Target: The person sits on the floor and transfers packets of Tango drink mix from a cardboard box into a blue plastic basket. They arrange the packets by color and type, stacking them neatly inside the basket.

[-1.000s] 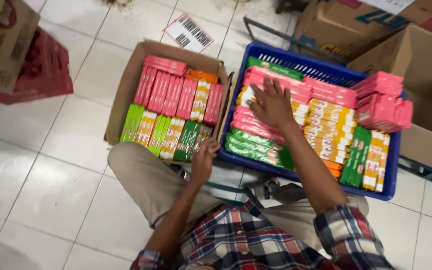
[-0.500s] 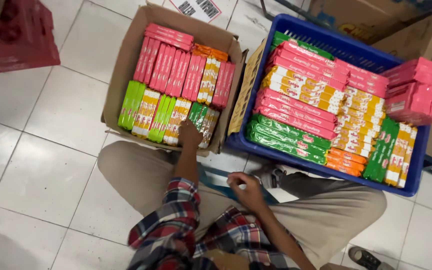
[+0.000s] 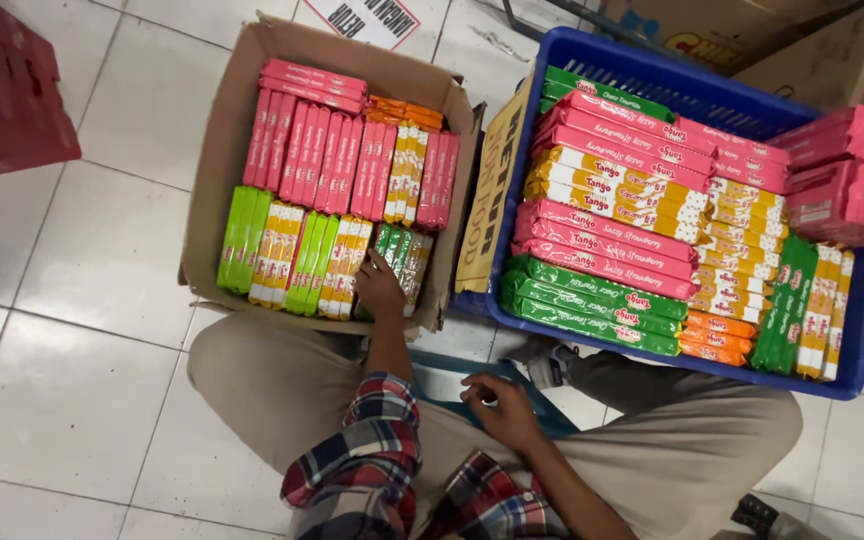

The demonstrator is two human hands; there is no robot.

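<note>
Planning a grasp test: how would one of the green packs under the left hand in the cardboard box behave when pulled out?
The green packs stand on edge, tightly packed, so one would probably drag on its neighbours under the left hand. The wrapper looks glossy, likely slippery for fingers. Long, slim and flat-sided, it should not roll, and probably tips once freed from the cardboard box.

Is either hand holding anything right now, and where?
Left hand rests on green packs in the cardboard box; grip unclear. Right hand holds nothing.

A white tiled floor [image 3: 82, 260] carries a cardboard box [image 3: 220, 150] at the left hand [image 3: 380, 292], and a blue crate [image 3: 852, 330] beyond the right hand [image 3: 500, 408].
</note>
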